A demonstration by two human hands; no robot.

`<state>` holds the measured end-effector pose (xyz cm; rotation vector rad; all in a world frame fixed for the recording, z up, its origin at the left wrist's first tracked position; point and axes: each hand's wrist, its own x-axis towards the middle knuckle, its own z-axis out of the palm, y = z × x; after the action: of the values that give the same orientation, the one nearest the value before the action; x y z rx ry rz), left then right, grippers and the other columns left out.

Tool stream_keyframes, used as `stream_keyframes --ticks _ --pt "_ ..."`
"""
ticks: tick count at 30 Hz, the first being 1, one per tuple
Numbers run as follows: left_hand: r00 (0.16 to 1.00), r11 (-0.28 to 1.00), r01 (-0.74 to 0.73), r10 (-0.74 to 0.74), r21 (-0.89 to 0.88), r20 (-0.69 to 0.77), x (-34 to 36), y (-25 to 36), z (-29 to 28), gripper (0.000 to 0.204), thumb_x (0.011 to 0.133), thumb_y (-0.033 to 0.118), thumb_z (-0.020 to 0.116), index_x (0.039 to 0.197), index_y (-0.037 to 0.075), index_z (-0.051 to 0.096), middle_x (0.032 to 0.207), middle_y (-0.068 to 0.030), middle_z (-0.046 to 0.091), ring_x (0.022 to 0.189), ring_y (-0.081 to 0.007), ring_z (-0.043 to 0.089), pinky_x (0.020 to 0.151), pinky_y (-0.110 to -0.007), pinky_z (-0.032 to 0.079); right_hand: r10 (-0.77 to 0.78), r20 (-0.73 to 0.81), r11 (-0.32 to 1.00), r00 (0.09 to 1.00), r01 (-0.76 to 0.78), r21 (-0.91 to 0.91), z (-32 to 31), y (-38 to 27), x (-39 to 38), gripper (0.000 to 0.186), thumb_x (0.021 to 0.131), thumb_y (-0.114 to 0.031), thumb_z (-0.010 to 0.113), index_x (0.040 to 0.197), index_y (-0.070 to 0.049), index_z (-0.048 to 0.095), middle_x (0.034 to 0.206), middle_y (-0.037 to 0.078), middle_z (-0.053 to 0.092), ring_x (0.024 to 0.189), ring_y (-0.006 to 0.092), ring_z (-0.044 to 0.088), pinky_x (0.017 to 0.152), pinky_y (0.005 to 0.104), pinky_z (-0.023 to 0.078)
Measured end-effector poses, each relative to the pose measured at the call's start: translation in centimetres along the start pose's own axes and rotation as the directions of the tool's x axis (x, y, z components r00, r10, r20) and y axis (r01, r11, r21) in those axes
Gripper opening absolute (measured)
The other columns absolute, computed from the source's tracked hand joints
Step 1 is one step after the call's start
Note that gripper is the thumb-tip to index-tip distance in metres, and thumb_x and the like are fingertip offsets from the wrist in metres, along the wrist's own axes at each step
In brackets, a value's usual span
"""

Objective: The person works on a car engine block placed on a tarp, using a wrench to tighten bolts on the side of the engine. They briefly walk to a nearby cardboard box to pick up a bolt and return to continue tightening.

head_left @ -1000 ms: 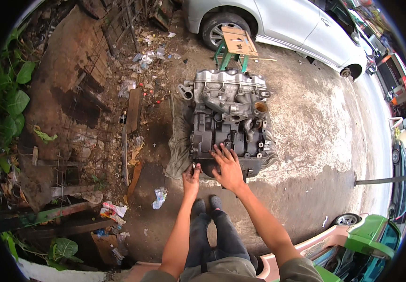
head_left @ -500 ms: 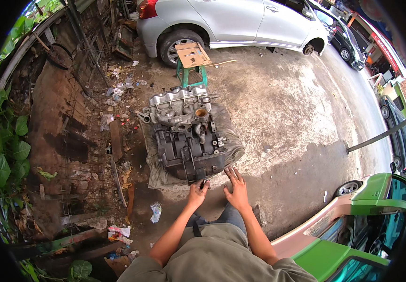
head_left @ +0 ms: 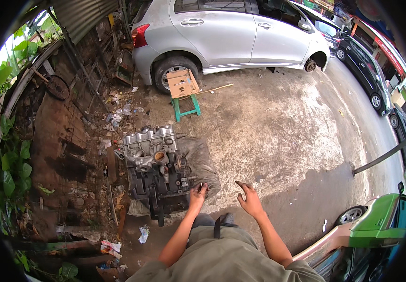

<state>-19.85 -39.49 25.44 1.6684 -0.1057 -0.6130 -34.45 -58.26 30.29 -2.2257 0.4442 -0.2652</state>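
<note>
An engine block [head_left: 153,183] with a silver ribbed cover [head_left: 150,137] on its far side rests on a grey cloth [head_left: 198,162] on the ground, left of centre. My left hand [head_left: 197,196] is at the engine's near right corner, over the cloth's edge. Its blackened fingers are bent together in a pinch, and whatever may be between them is too small to tell. To the right, my right hand [head_left: 250,201] hovers apart from the engine, thumb and fingers spread, holding nothing. Dark grime covers its fingertips.
A green stool [head_left: 185,105] with a brown board [head_left: 183,83] and small parts on top stands beyond the engine, beside a silver car [head_left: 231,40]. Litter [head_left: 117,115] and wooden scraps lie along the left. A green vehicle [head_left: 370,225] is at the lower right.
The view has shifted, with the engine now farther left and more of the silver car showing. My right hand has moved away from the engine's near edge; my left is now by its right corner.
</note>
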Motion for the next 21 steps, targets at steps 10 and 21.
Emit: stream_keyframes --ticks 10,21 --pt "0.992 0.99 -0.105 0.097 0.095 0.084 10.1 3.6 10.9 0.038 0.097 0.037 0.059 0.076 0.005 0.056 0.063 0.0019 0.044 0.061 -0.0103 0.036 0.058 -0.031 0.032 -0.076 -0.018 0.997 0.997 0.076 -0.028 -7.6 8.9 12.1 0.049 0.08 -0.004 0.06 0.128 -0.008 0.058 0.136 0.013 0.055 0.128 0.0339 0.046 0.107 0.0437 0.039" --pt "0.992 0.991 -0.032 0.016 -0.132 -0.122 29.7 4.1 19.6 0.03 0.097 0.026 0.058 0.074 0.007 0.058 0.059 0.005 0.04 0.054 -0.0052 0.033 0.05 -0.027 0.025 -0.135 0.073 0.99 0.988 0.137 -0.025 -11.3 18.1 32.4 0.051 0.081 -0.008 0.062 0.131 -0.01 0.056 0.128 0.02 0.057 0.121 0.0373 0.051 0.102 0.0447 0.043"
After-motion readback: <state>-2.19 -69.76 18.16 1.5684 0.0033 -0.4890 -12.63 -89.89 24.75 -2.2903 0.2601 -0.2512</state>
